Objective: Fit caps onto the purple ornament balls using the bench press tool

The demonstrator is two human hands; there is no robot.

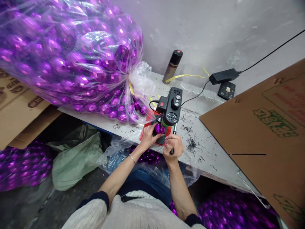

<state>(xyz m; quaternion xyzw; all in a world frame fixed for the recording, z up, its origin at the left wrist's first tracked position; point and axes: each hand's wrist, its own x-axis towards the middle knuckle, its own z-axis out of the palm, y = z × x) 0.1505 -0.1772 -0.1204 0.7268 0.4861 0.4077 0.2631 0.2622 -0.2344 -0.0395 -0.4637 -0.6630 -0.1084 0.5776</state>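
A small black bench drill machine (pixel 173 106) stands on the white table (pixel 209 152), over a red and black base. Beneath its head sits a shiny purple ball (pixel 159 128). My left hand (pixel 149 136) holds the ball from the left, its thumb and fingers around it. To the right, my right hand (pixel 173 146) is closed around the machine's lever handle (pixel 172 151), whose metal rod shows above the fist. Black curly shavings (pixel 191 144) lie on the table right of my right hand.
A big clear bag of purple balls (pixel 71 57) fills the upper left. Behind the machine are a spray can (pixel 172 66) and a black power adapter (pixel 224 76). Cardboard boxes (pixel 259 127) stand at right and left. More purple balls (pixel 147 156) lie below the table edge.
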